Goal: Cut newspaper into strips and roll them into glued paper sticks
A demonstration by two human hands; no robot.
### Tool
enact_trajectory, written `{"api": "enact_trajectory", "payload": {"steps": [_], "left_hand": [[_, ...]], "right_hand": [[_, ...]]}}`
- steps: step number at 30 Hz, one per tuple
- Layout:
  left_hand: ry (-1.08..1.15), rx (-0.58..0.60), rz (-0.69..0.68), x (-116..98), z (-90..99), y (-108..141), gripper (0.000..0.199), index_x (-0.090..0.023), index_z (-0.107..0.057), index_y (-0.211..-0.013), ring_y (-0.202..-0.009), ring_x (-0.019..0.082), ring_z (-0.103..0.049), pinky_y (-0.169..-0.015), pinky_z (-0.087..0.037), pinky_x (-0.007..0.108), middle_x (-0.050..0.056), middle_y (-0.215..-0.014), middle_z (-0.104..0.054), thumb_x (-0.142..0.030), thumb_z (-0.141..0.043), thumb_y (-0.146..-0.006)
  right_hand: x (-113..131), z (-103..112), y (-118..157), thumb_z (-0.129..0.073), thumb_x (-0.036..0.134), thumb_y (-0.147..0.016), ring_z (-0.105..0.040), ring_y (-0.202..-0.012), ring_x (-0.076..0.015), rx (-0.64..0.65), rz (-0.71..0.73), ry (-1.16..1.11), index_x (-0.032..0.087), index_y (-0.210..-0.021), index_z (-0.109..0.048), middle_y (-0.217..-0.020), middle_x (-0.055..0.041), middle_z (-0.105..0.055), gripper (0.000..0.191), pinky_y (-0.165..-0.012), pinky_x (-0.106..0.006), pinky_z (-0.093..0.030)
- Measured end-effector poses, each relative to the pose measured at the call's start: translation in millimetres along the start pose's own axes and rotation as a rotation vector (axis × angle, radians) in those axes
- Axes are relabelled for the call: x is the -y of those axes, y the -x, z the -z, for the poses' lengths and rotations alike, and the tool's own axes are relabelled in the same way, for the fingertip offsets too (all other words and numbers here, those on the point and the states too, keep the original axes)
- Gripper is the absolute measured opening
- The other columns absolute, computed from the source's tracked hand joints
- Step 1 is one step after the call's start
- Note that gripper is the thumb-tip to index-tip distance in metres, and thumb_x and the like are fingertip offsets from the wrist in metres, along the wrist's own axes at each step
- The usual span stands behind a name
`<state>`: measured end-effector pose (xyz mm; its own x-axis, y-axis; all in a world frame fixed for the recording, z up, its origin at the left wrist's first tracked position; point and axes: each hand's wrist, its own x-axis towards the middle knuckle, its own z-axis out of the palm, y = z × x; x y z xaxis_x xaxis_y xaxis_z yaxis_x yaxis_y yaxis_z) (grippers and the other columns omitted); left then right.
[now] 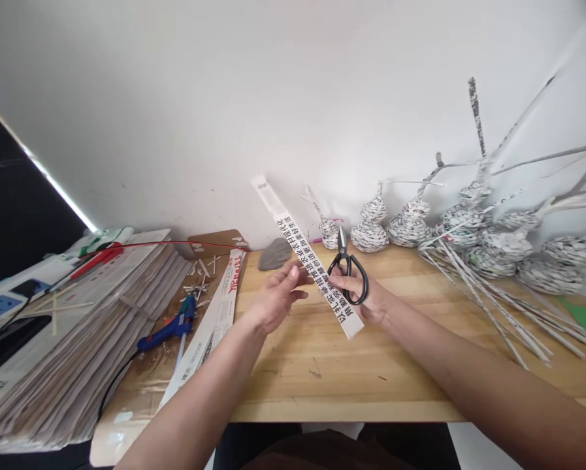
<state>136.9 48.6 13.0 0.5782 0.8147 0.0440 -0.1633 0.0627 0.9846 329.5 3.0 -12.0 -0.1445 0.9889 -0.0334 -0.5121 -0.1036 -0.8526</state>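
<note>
A long newspaper strip [297, 245] with large black characters slants over the wooden table, its upper end near the wall. My right hand [356, 290] is closed around black-handled scissors [347, 264], whose blades point up, and its fingers also pinch the lower part of the strip. Just left of the strip is my left hand [283, 294], thumb and fingers partly curled and apart, with nothing visible held in it.
Woven paper gourds [370, 225] line the wall, with paper sticks [498, 300] at right. A grey stone-like piece [274, 254] lies behind my left hand. At left are a blue glue gun [168, 329], cardboard, a newspaper stack [97, 346] and a power strip [3, 303].
</note>
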Motion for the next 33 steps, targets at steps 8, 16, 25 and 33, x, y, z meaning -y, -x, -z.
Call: {"api": "enact_trajectory", "payload": {"steps": [8, 16, 25, 33], "left_hand": [[0.214, 0.025, 0.053, 12.0, -24.4, -28.4, 0.047, -0.022, -0.059, -0.116, -0.083, 0.017, -0.064, -0.058, -0.046, 0.024, 0.009, -0.108, -0.069, -0.042, -0.072, -0.075], [0.290, -0.289, 0.164, 12.2, -12.4, -34.7, 0.036, -0.020, -0.062, -0.094, -0.061, 0.006, -0.057, -0.049, -0.042, 0.015, -0.002, -0.079, -0.065, -0.043, -0.076, -0.070], [0.403, -0.346, 0.164, 8.2, -10.2, -32.2, 0.032, -0.019, -0.063, -0.092, -0.060, 0.006, -0.059, -0.047, -0.043, 0.015, -0.002, -0.080, -0.065, -0.037, -0.077, -0.070], [0.520, -0.409, -0.095, -27.7, 37.2, -21.7, 0.022, -0.015, -0.064, -0.093, -0.051, 0.002, -0.053, -0.044, -0.042, 0.011, 0.001, -0.080, -0.067, -0.016, -0.075, -0.073]], "right_hand": [[-5.6, 3.7, -5.3, -0.077, 0.024, -0.070, -0.067, -0.071, -0.0163, 0.006, -0.135, -0.200, 0.019, -0.089, -0.067, -0.073, -0.0005, -0.069, 0.023, -0.059, -0.025, -0.052], [-13.0, 10.0, -8.0, -0.079, 0.027, -0.069, -0.067, -0.074, -0.0178, 0.076, -0.161, -0.298, 0.014, -0.075, -0.062, -0.065, -0.0014, -0.066, 0.022, -0.061, -0.025, -0.051], [-8.6, 8.5, -5.5, -0.082, 0.024, -0.064, -0.067, -0.072, -0.0171, 0.058, -0.151, -0.262, 0.014, -0.069, -0.059, -0.063, -0.0004, -0.064, 0.026, -0.060, -0.025, -0.050], [-5.0, 14.3, -6.4, -0.082, 0.024, -0.065, -0.066, -0.070, -0.0181, 0.052, -0.135, -0.113, 0.016, -0.063, -0.054, -0.060, -0.0001, -0.061, 0.029, -0.055, -0.025, -0.050]]}}
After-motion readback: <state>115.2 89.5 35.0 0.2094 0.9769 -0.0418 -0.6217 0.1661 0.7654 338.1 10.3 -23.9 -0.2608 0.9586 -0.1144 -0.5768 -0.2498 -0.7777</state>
